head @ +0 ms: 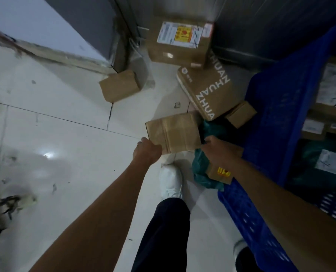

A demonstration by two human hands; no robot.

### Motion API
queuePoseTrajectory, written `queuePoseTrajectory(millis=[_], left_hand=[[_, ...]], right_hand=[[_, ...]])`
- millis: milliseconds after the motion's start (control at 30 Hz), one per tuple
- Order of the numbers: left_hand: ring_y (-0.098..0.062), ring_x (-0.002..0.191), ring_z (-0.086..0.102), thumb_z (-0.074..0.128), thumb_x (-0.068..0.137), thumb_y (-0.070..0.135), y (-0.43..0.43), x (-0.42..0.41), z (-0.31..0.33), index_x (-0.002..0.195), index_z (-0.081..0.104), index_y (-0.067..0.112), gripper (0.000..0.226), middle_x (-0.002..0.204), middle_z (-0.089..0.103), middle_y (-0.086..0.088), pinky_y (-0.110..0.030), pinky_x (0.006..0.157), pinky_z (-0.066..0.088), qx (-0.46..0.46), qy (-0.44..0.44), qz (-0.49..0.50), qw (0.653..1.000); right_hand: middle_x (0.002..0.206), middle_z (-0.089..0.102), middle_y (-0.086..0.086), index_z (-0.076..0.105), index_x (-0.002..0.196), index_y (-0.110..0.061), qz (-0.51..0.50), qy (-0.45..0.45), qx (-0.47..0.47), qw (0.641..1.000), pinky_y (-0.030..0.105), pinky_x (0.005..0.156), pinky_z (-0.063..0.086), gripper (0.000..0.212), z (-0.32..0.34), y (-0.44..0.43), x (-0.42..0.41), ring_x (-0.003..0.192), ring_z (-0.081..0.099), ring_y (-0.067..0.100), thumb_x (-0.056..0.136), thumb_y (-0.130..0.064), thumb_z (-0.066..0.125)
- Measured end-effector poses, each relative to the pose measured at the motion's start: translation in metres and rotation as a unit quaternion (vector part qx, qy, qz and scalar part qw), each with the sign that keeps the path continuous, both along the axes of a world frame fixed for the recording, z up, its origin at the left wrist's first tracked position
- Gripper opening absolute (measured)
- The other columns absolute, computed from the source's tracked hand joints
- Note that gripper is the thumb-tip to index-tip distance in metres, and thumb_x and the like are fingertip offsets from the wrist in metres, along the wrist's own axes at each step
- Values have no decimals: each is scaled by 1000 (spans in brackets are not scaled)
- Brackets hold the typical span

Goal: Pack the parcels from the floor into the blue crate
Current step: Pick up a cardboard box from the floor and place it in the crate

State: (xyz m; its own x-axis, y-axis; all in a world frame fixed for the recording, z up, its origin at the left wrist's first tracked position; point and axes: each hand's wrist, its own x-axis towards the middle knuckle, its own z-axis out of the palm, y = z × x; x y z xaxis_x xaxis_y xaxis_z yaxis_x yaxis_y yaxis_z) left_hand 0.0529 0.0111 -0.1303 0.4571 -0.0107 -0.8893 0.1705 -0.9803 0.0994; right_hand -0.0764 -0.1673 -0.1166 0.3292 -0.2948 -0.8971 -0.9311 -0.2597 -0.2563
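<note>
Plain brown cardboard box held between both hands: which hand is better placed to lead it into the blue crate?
Right. The right hand grips the plain brown cardboard box on the side nearest the blue plastic crate; the left hand holds the far edge.

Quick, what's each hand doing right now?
Left hand: closed on the brown parcel.
Right hand: gripping the same parcel's other edge.

six floor boxes (174, 132); one crate (276, 107); two hands (148, 149)
</note>
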Motion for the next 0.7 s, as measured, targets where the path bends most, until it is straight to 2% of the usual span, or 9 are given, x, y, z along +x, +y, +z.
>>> queuePoseTrajectory(millis=[67,133,167,233,300,367,433,633,700], left_hand=[[-38,137,45,56,95,31,11,0,-24,150,33,0,67,150,46,-22,-41,109,41,6,25,21,999],[-36,138,46,58,91,35,20,1,-45,154,29,4,75,152,46,-19,-41,111,41,-12,52,47,997],[-35,135,49,58,85,38,23,1,-54,155,30,7,81,150,49,-17,-42,111,42,-27,64,62,996],[-31,125,57,58,79,37,27,1,-66,154,35,13,82,143,57,-12,-42,105,47,-56,71,100,991],[-27,113,60,59,88,26,30,0,-70,151,42,14,66,136,60,-10,-36,92,50,-74,71,144,984],[-27,106,60,57,91,21,34,-1,-67,147,46,14,58,131,63,-11,-32,82,46,-86,72,169,979],[-29,112,61,56,91,21,39,-2,-57,147,47,14,56,131,63,-11,-33,84,46,-92,70,175,978],[-26,116,61,52,90,30,48,-5,0,151,44,23,61,136,62,-6,-37,94,50,-118,25,170,978],[-26,118,60,51,95,27,43,-2,24,151,44,25,57,134,62,-6,-39,100,49,-135,-2,182,974]], right_hand=[[153,45,7,31,155,-17,-41,-11,25,999,34,96,43,61,-27,7,3,125,52,25,102,-42,48],[159,37,6,24,158,-17,-66,-13,39,997,37,103,37,65,-49,12,7,140,41,29,102,-38,50],[157,38,7,25,158,-18,-78,-10,46,996,39,104,38,65,-59,14,10,138,42,30,101,-35,51],[148,48,7,33,154,-19,-109,-6,59,992,40,101,43,60,-71,17,17,123,51,27,99,-31,54],[136,54,5,40,148,-20,-132,-1,68,989,38,94,44,53,-74,18,22,108,51,22,98,-31,54],[123,57,2,46,142,-20,-123,0,70,990,41,95,45,46,-69,19,24,102,52,21,98,-33,52],[117,58,3,51,135,-19,-105,-7,65,992,41,92,45,40,-55,21,23,97,52,19,98,-33,53],[123,63,4,57,129,-18,-118,-57,74,989,32,76,43,33,4,18,18,93,55,12,98,-30,53],[130,61,1,55,137,-21,-131,-70,74,986,34,87,46,42,29,11,15,105,58,15,97,-34,52]])
